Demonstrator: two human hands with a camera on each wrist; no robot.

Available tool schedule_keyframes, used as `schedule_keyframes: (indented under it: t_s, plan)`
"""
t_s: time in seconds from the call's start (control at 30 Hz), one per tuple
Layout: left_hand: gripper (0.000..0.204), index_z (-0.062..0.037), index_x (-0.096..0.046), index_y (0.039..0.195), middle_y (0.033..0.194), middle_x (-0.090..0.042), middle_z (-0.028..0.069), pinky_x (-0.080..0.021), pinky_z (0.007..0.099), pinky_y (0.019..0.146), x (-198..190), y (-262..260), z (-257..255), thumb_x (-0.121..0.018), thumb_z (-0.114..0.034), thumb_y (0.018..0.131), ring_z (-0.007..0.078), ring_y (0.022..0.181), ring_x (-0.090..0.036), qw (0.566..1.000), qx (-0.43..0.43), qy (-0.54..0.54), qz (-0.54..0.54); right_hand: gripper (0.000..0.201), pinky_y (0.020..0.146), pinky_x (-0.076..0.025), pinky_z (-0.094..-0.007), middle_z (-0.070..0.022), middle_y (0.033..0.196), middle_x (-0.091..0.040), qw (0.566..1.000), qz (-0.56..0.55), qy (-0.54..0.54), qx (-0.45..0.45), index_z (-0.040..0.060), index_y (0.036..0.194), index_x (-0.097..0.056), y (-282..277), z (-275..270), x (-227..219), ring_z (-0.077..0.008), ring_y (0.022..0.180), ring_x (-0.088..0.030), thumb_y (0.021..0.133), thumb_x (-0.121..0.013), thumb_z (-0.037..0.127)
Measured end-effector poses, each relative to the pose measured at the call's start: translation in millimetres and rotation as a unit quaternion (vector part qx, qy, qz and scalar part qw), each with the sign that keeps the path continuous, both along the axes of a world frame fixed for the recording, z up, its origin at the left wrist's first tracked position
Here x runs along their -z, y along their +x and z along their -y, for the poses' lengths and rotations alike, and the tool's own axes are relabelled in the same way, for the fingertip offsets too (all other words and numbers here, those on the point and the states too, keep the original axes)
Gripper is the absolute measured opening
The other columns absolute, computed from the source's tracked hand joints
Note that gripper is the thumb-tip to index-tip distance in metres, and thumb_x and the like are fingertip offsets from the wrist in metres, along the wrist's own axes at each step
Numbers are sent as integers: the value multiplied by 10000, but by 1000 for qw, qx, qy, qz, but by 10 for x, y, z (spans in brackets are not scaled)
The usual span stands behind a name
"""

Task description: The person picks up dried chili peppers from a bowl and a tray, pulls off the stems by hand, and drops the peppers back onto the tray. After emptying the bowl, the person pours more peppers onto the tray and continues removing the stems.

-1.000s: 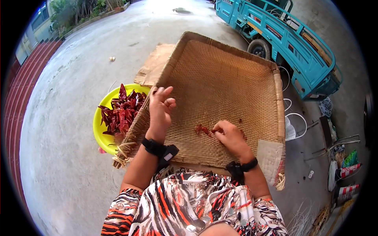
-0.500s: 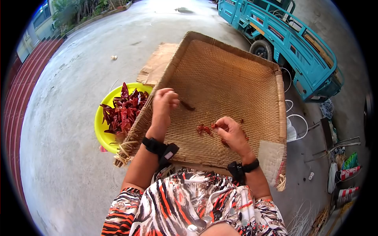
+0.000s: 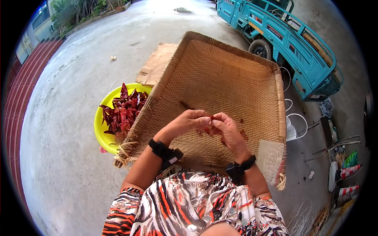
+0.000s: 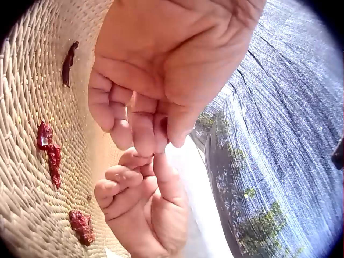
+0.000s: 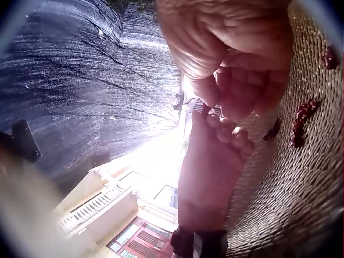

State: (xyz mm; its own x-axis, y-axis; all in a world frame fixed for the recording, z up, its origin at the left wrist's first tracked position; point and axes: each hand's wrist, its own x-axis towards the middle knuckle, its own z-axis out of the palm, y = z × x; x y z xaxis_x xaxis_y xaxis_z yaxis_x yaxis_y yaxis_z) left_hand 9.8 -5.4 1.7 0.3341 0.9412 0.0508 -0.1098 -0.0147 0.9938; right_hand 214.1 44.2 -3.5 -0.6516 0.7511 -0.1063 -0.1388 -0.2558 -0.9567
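In the wicker tray [image 3: 220,74], beside the yellow basin [image 3: 100,128] heaped with dried chillies [image 3: 125,112], the left hand [image 3: 183,124] and right hand [image 3: 232,135] meet, fingertips pinching a red chilli piece [image 3: 212,117]. It looks feather-light, dry and brittle, so a gentle grip along its sides should suit it, since squeezing could crack it. The fingers hide most of it; I can't make out its ends or which hand bears it.
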Motion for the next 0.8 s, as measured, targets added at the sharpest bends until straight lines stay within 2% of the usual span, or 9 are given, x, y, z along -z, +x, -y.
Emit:
schedule_keyframes:
  t_s: [0.13,0.27,0.33,0.43,0.47,0.53,0.63,0.73,0.8]
  plan:
    - [305,-40,-614,974,744,-604,-5,-460,226,629,-20,-4,7,-534,-335,984,81,693,-573,1000,0,-4,-8,123,691,-517,-229,-14,892,-641,1000,23,-4,-9,61,1014,-575,-35,16,-19,-83,745,-600,955,-568,168]
    - [292,-57,-602,980,698,-566,-7,-437,216,588,-212,-61,30,-513,-334,994,76,618,-537,973,-185,-1,138,114,696,-511,-234,-15,877,-640,997,61,51,21,57,1004,-585,-28,32,-22,-80,755,-598,950,-579,157]
    - [291,-70,-580,1020,677,-541,-5,-433,223,557,-135,-158,-25,-501,-350,997,83,595,-532,922,-309,47,229,123,701,-506,-240,-17,876,-640,993,105,59,14,46,1012,-586,-11,19,18,-85,753,-596,944,-589,148]
    - [272,-103,-537,1034,679,-524,-14,-453,253,551,-22,-401,-105,-444,-357,1016,112,588,-516,784,-470,86,396,152,694,-503,-269,-48,914,-649,969,163,186,0,40,990,-591,1,-5,232,-126,780,-604,910,-621,166]
    - [309,-113,-502,1096,780,-563,20,-468,281,578,103,-558,-95,-437,-402,1007,132,636,-527,762,-500,79,404,166,698,-506,-288,-59,911,-648,950,205,236,10,43,993,-593,11,1,252,-151,787,-613,893,-633,170]
    - [366,-101,-471,1155,936,-587,52,-476,273,581,-166,-571,2,-453,-427,989,135,629,-532,677,-570,21,465,199,708,-511,-324,-80,905,-646,899,285,331,28,48,1000,-598,0,32,236,-201,800,-632,860,-657,177]
    - [393,-95,-442,1178,978,-592,66,-485,287,608,-207,-633,24,-464,-432,976,143,670,-550,651,-570,8,501,217,723,-509,-378,-101,897,-639,826,377,417,27,76,989,-607,-21,71,170,-254,808,-636,821,-674,197]
    - [386,-70,-470,1192,951,-600,68,-484,270,598,-36,-633,-61,-504,-380,965,142,652,-557,709,-556,-27,433,205,718,-502,-349,-101,867,-620,797,404,449,12,52,950,-621,-17,72,238,-248,811,-621,793,-690,165]
    - [360,-44,-525,1185,912,-621,62,-491,249,605,41,-577,-78,-592,-283,925,126,673,-581,826,-461,-30,323,198,719,-503,-352,-102,885,-631,791,405,458,23,52,941,-623,-17,70,247,-255,819,-625,792,-686,166]
